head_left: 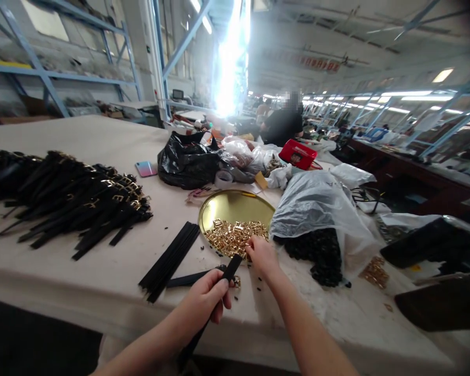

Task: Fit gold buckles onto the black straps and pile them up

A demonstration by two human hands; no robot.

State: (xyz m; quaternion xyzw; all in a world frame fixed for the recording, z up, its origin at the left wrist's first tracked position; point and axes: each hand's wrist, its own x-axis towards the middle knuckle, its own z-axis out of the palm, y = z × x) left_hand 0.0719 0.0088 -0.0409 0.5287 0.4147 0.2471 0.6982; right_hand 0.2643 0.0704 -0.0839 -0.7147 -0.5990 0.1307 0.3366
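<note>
My left hand (211, 297) is closed around a black strap (232, 267), which runs down past the table's front edge. At the tray's near right edge, my right hand (260, 254) has its fingers pinched at the gold buckles (235, 235); whatever they hold is too small to make out. Those buckles are heaped in the front half of a round gold tray (229, 203). Just beyond my left hand, another black strap (188, 279) with a gold buckle (237, 282) lies on the table. Left of the tray sits a stack of plain black straps (170, 261).
Many buckled black straps (90, 203) are piled at the left, near a phone (145, 168). A black bag (188, 159), a tape roll (223, 179) and a red packet (297, 154) lie behind. A clear bag (313, 203) with black pieces (321, 256) is at the right. A person (284, 122) is beyond.
</note>
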